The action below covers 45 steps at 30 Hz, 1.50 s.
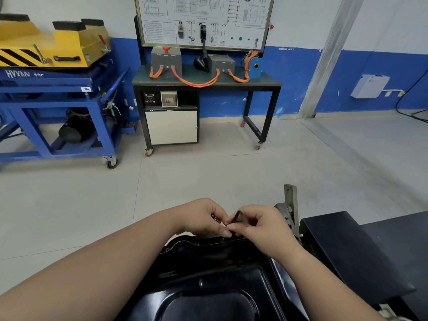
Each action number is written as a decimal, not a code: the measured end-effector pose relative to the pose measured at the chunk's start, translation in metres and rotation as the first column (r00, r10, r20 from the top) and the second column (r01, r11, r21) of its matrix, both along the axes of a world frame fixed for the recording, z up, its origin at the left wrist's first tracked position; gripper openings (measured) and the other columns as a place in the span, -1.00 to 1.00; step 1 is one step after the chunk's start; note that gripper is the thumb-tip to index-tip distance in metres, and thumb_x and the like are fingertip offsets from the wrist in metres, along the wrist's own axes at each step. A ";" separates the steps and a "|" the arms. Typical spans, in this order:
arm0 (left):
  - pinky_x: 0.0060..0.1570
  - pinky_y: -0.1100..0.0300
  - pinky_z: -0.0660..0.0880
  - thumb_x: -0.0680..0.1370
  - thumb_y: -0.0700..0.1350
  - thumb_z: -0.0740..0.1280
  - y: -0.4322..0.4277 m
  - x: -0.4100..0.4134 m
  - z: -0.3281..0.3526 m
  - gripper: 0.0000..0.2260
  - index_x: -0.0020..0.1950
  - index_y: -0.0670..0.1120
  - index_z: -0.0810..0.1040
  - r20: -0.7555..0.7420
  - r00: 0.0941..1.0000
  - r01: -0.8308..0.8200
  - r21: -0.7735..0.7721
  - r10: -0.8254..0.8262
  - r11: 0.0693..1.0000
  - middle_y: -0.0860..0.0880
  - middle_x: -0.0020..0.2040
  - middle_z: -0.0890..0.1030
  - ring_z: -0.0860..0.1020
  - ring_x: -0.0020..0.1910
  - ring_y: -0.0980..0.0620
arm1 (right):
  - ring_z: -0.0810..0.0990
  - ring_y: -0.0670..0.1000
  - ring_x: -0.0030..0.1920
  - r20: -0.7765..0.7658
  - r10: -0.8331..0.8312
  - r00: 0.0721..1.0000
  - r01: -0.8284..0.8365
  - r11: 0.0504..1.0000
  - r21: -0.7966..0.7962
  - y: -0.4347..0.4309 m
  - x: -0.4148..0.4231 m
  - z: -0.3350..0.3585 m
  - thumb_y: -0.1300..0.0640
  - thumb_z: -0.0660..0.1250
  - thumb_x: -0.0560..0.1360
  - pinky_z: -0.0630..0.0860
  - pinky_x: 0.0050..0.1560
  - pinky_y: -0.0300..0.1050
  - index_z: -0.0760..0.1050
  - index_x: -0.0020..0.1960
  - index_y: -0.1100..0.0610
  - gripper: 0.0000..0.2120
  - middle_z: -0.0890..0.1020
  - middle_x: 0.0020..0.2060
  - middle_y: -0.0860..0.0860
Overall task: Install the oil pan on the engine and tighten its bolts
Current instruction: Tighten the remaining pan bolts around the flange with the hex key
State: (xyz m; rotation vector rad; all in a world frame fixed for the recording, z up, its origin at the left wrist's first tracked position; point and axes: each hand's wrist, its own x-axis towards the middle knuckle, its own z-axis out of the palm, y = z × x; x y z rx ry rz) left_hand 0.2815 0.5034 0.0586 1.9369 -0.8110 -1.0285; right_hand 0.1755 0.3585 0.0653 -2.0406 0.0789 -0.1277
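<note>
The black oil pan (208, 274) sits low in the middle, bottom side up, w/ its far edge under both hands, probably already laid on the engine. The right hand (261, 228) is closed on a small dark tool (238, 216), maybe a hex key, standing up over a hole in that edge, so it can turn a bolt there. The left hand (203, 218) is curled beside it, fingertips touching the tool to keep it straight; something shiny, perhaps spare bolts, shows in it, but I cannot tell.
</note>
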 end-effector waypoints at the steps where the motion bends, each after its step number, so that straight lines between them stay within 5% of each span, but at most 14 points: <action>1: -0.48 0.27 0.16 0.43 -0.20 0.46 -0.001 0.000 0.000 -0.71 -0.44 0.10 0.58 0.006 1.000 -0.007 0.000 0.007 1.000 0.05 -0.51 0.30 0.24 -0.53 0.10 | 0.51 -0.20 -0.40 0.008 -0.024 1.000 0.024 0.999 -0.026 0.001 0.001 0.000 0.23 0.51 0.33 0.43 -0.31 -0.37 0.55 -0.44 -0.12 -0.69 0.62 -0.44 -0.15; 4: -0.49 0.29 0.18 0.40 -0.19 0.48 -0.002 -0.001 -0.001 -0.75 -0.41 0.07 0.56 0.013 1.000 -0.026 -0.001 0.026 1.000 0.05 -0.49 0.33 0.26 -0.55 0.13 | 0.39 -0.20 -0.47 0.034 -0.061 0.998 0.064 0.994 -0.091 0.002 0.003 -0.005 0.14 0.55 0.29 0.31 -0.41 -0.41 0.45 -0.47 -0.07 -0.68 0.50 -0.54 -0.16; 7: -0.51 0.32 0.18 0.41 -0.20 0.47 -0.004 -0.002 -0.001 -0.73 -0.44 0.06 0.54 0.022 1.000 -0.015 -0.007 0.015 1.000 0.09 -0.52 0.32 0.25 -0.55 0.14 | 0.47 -0.15 -0.42 -0.022 -0.008 1.000 0.006 0.998 -0.067 0.001 0.002 -0.002 0.12 0.50 0.35 0.42 -0.31 -0.28 0.58 -0.27 -0.09 -0.86 0.59 -0.43 -0.02; 10: -0.53 0.34 0.16 0.43 -0.20 0.46 -0.004 -0.001 0.000 -0.67 -0.50 0.07 0.54 0.013 1.000 -0.013 -0.003 0.013 1.000 0.13 -0.58 0.30 0.22 -0.56 0.16 | 0.67 0.01 -0.18 -0.051 0.098 0.994 -0.096 0.994 0.043 -0.002 -0.001 0.000 0.28 0.39 0.45 0.57 -0.06 -0.22 0.64 -0.25 -0.24 -0.62 0.72 -0.18 -0.05; 13: -0.53 0.34 0.16 0.45 -0.20 0.45 -0.002 -0.001 0.000 -0.71 -0.45 0.05 0.57 -0.030 1.000 -0.001 -0.016 0.001 1.000 0.12 -0.56 0.30 0.23 -0.56 0.15 | 0.68 -0.01 -0.22 -0.054 0.073 0.996 -0.066 0.991 0.115 -0.003 0.000 0.000 0.33 0.39 0.43 0.55 -0.13 -0.30 0.66 -0.26 -0.11 -0.66 0.72 -0.20 -0.07; 17: -0.52 0.31 0.16 0.43 -0.22 0.46 -0.002 -0.001 -0.001 -0.69 -0.46 0.04 0.51 -0.031 0.999 -0.027 -0.018 0.026 0.999 0.05 -0.51 0.29 0.23 -0.55 0.10 | 0.61 -0.03 -0.32 -0.050 -0.024 0.998 0.029 0.993 0.116 0.000 0.003 -0.003 0.26 0.51 0.33 0.59 -0.16 -0.03 0.67 -0.25 0.16 -0.96 0.70 -0.31 0.06; 19: -0.52 0.30 0.16 0.42 -0.23 0.46 -0.003 -0.002 -0.001 -0.66 -0.49 0.05 0.49 -0.020 1.000 -0.017 -0.017 0.017 1.000 0.01 -0.49 0.28 0.22 -0.54 0.09 | 0.57 0.00 -0.32 -0.027 -0.057 0.998 0.058 0.996 0.063 0.003 0.004 -0.004 0.20 0.56 0.28 0.57 -0.18 0.01 0.63 -0.27 0.21 -0.87 0.67 -0.34 0.12; 25: -0.50 0.31 0.17 0.44 -0.21 0.43 -0.002 -0.002 -0.001 -0.64 -0.52 0.03 0.46 0.016 1.000 0.001 -0.010 -0.001 1.000 0.10 -0.54 0.29 0.22 -0.53 0.12 | 0.60 0.07 -0.23 -0.070 0.042 0.997 -0.042 0.999 0.014 -0.002 0.004 -0.003 0.17 0.48 0.36 0.54 -0.05 0.05 0.63 -0.28 -0.14 -0.81 0.69 -0.21 0.11; 30: -0.50 0.29 0.15 0.45 -0.21 0.43 0.000 0.000 -0.001 -0.72 -0.43 0.05 0.58 -0.033 0.999 0.016 -0.004 -0.016 1.000 0.04 -0.51 0.32 0.23 -0.54 0.11 | 0.61 -0.14 -0.29 -0.072 0.113 0.991 -0.103 0.987 0.126 -0.007 0.002 -0.003 0.35 0.37 0.44 0.52 -0.13 -0.29 0.65 -0.13 -0.04 -0.72 0.72 -0.21 -0.07; 34: -0.52 0.32 0.18 0.42 -0.19 0.47 -0.001 0.001 -0.002 -0.73 -0.41 0.10 0.58 0.023 1.000 -0.006 0.002 0.006 1.000 0.04 -0.50 0.31 0.24 -0.54 0.12 | 0.58 -0.16 -0.33 -0.033 0.017 0.999 -0.015 0.998 0.061 -0.002 0.002 -0.005 0.28 0.50 0.34 0.52 -0.19 -0.27 0.64 -0.27 0.13 -0.91 0.67 -0.37 -0.04; 36: -0.55 0.36 0.20 0.39 -0.20 0.49 -0.003 0.001 -0.002 -0.78 -0.34 0.08 0.57 0.046 0.999 -0.028 0.000 0.028 1.000 0.07 -0.53 0.34 0.26 -0.57 0.14 | 0.49 -0.14 -0.38 0.002 -0.040 0.999 0.040 0.999 0.001 -0.001 0.003 -0.006 0.21 0.55 0.29 0.43 -0.28 -0.26 0.57 -0.31 0.23 -0.84 0.60 -0.44 0.03; 39: -0.53 0.34 0.23 0.37 -0.19 0.50 -0.005 0.000 -0.002 -0.80 -0.34 0.05 0.55 0.108 0.994 -0.013 -0.005 0.013 1.000 0.06 -0.51 0.36 0.28 -0.55 0.14 | 0.44 -0.15 -0.41 -0.018 -0.063 0.998 0.063 0.998 -0.010 0.000 0.004 -0.006 0.16 0.55 0.29 0.38 -0.33 -0.29 0.52 -0.31 0.16 -0.79 0.54 -0.45 -0.07; 42: -0.52 0.34 0.23 0.39 -0.19 0.48 -0.006 0.000 -0.001 -0.75 -0.41 0.06 0.54 0.121 0.993 0.000 -0.008 0.001 1.000 0.07 -0.50 0.37 0.29 -0.54 0.17 | 0.54 -0.01 -0.31 -0.038 0.026 0.999 -0.024 0.998 0.054 -0.001 0.003 -0.004 0.22 0.48 0.36 0.49 -0.18 -0.12 0.58 -0.22 0.02 -0.87 0.63 -0.31 -0.07; 45: -0.53 0.35 0.20 0.42 -0.23 0.44 -0.003 0.002 -0.001 -0.66 -0.49 0.07 0.52 0.038 0.999 -0.012 -0.008 0.013 1.000 0.14 -0.56 0.32 0.27 -0.55 0.16 | 0.61 -0.10 -0.20 -0.042 0.115 0.992 -0.109 0.986 0.126 -0.005 0.001 -0.002 0.33 0.38 0.45 0.53 -0.08 -0.23 0.63 -0.11 -0.05 -0.73 0.69 -0.26 -0.15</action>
